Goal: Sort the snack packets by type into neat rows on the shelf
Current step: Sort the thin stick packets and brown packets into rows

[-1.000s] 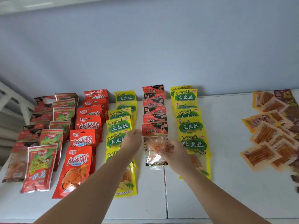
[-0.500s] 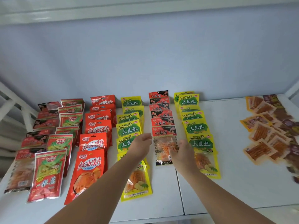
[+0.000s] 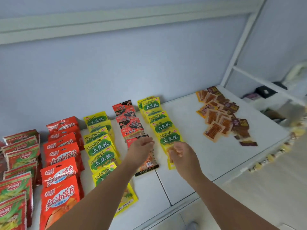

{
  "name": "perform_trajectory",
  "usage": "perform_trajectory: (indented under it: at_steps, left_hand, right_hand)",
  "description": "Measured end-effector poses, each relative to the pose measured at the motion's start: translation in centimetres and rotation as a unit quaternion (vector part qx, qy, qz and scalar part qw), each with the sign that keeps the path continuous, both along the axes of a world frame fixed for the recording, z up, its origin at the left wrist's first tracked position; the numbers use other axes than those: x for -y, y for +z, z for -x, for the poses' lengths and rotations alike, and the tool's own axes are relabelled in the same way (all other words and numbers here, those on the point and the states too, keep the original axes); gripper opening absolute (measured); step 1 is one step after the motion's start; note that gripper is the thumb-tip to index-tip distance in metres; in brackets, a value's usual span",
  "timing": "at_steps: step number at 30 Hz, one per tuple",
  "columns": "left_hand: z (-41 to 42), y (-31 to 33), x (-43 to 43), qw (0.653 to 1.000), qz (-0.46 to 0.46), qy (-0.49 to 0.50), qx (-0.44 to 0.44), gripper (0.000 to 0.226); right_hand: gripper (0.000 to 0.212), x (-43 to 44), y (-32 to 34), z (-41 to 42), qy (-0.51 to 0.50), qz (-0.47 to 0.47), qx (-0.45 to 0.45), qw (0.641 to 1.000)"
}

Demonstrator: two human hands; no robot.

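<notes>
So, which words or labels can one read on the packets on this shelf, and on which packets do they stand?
"TuDouSi" and "土豆丝": on the yellow packets, in both yellow rows.
"红油馍片": on the orange-red packets.
"小面筋": on the red-and-black packets.
Too blurred or small to read: the logo on the green-and-red packets, the small orange and brown packets, and all fine print.

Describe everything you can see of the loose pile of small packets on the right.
The pile is a heap of small flat packets at the far right of the white shelf, apart from the rows. Some are orange with clear windows showing reddish strips; others are dark brown-purple. They overlap at mixed angles, unsorted.
</notes>
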State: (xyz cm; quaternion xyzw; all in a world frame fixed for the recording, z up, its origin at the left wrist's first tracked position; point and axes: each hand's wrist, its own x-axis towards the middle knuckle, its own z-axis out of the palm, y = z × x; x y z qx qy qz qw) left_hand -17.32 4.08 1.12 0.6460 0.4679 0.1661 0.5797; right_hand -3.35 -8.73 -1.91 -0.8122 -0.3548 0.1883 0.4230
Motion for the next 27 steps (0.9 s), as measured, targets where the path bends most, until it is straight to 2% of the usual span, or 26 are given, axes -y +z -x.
perform_trajectory:
  at_steps: [9, 14, 17, 20, 27]
  left_hand:
    - [-8.3, 0.5, 5.6, 0.993, -0.017, -0.116, 0.000, 0.016]
    - [-14.1, 0.0, 7.9, 0.994, 0.020, -0.107, -0.003, 0.023]
    - [-17.8, -0.3, 10.0, 0.993, 0.030, -0.115, -0.003, 0.019]
    - [-21.3, -0.8, 11.8, 0.993, 0.025, -0.115, -0.006, 0.013]
    - [-25.6, -2.4, 13.8, 0.994, 0.002, -0.106, -0.041, 0.025]
  right_hand:
    - [0.031, 8.1, -0.1, -6.7, -0.086, 0.003, -0.055, 0.995]
    - [0.030, 11.7, -0.4, -11.4, -0.106, 0.014, -0.089, 0.990]
    - [0.031, 14.1, -0.5, -15.1, -0.108, 0.024, -0.099, 0.989]
    - [0.033, 16.1, -0.8, -18.8, -0.108, 0.029, -0.112, 0.987]
    - [0.036, 17.5, -2.1, -24.0, -0.075, 0.057, -0.118, 0.988]
